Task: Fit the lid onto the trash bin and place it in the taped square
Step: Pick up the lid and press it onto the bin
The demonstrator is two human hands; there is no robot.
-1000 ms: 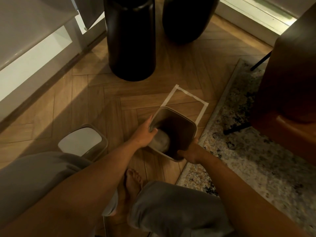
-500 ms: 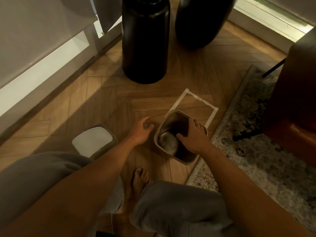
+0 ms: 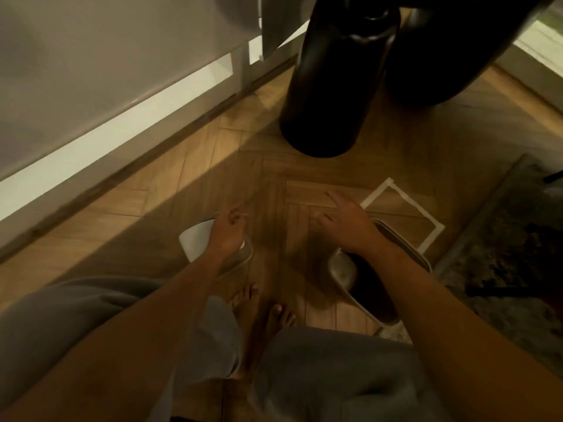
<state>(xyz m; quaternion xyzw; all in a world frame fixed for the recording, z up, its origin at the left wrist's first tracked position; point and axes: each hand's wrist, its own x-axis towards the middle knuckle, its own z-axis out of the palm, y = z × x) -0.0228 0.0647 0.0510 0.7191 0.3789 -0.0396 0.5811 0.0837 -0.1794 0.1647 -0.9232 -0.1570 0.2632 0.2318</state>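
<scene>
Herringbone floor (image 3: pixel 189 190): upright lidless bin (image 3: pixel 344 274), lid (image 3: pixel 195 239) flat under left hand (image 3: pixel 227 231), right hand (image 3: pixel 345 222) spread, empty.

Your lid (image 3: pixel 195 239) on the floor at nine o'clock of the bin (image 3: pixel 344 272), taped square (image 3: pixel 426 214) at the bin's one o'clock, two vases (image 3: pixel 329 86) beyond at twelve.

I'm crouching over a herringbone wood floor (image 3: pixel 213 166) — light is slanting across it in a band. Two tall black vases (image 3: pixel 332 86) are standing ahead, a pale wall (image 3: pixel 91 62) is running along my left — a patterned rug (image 3: pixel 502 254) is lying right.
</scene>
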